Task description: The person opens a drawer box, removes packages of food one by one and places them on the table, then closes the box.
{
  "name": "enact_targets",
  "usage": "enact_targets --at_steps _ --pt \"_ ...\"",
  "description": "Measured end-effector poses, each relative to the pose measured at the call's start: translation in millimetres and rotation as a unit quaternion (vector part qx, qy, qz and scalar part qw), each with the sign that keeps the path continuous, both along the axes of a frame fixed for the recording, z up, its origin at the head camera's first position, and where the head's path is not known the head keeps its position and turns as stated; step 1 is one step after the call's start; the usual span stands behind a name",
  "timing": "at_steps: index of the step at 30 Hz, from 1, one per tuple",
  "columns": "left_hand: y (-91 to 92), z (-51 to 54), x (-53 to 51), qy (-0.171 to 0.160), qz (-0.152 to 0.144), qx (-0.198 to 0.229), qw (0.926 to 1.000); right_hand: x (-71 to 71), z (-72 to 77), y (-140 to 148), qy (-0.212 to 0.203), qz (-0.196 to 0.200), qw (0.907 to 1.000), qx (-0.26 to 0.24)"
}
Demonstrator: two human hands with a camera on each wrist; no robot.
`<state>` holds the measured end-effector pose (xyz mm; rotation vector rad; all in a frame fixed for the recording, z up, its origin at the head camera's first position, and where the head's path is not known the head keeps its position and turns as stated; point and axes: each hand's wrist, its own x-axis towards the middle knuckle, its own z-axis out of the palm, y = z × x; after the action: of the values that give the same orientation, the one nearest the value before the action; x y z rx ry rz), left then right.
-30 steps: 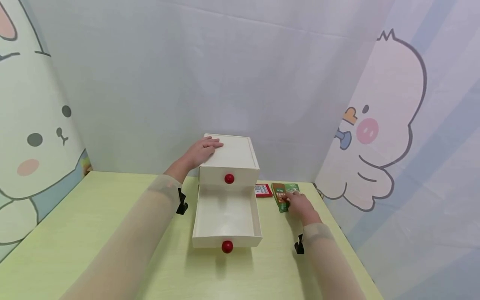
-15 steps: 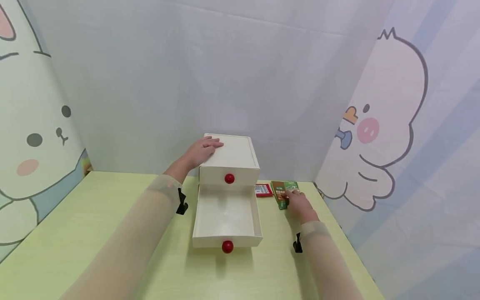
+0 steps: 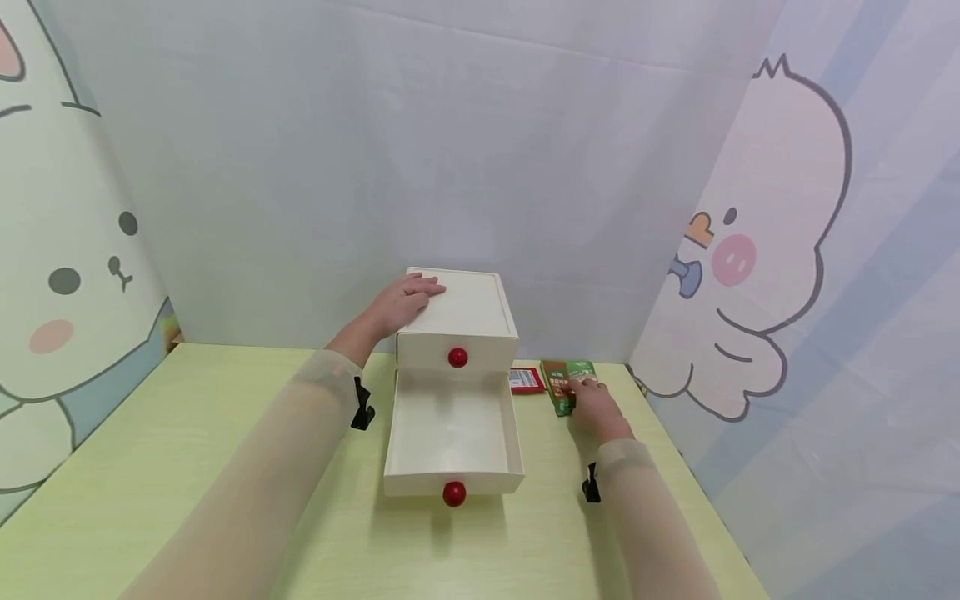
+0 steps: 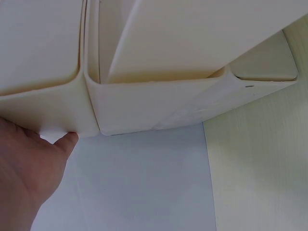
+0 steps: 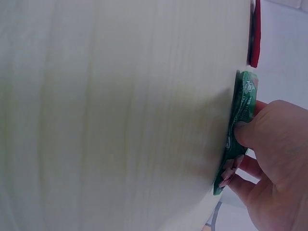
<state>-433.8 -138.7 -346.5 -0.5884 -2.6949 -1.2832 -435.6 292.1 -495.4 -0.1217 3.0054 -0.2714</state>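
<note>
A white two-tier drawer box (image 3: 465,307) stands at the table's back, its lower drawer (image 3: 450,433) pulled out with nothing inside, the upper one closed. My left hand (image 3: 401,304) rests with extended fingers on the box's top left side; in the left wrist view the hand (image 4: 33,163) lies against the box edge. Right of the box, my right hand (image 3: 597,410) has its fingers on a green and brown packet (image 3: 556,382). In the right wrist view, thumb and fingers of the hand (image 5: 279,149) pinch the green packet (image 5: 244,103) at the table surface.
A red and white packet (image 3: 526,381) lies between the box and the green packet. Red round knobs stick out from both drawer fronts, the lower knob (image 3: 454,493) towards me. A pale curtain (image 3: 465,150) hangs behind the yellow-green table (image 3: 225,433).
My right hand and the green and brown packet have shifted slightly back and left. The left hand stays on the box, and the drawers have not moved.
</note>
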Motion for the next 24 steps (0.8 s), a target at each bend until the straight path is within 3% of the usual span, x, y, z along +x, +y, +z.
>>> enact_targets --at_steps 24 --pt "-1.7 0.3 1.1 0.005 0.001 -0.003 1.0 -2.2 -3.8 -1.9 0.004 -0.009 0.9998 -0.015"
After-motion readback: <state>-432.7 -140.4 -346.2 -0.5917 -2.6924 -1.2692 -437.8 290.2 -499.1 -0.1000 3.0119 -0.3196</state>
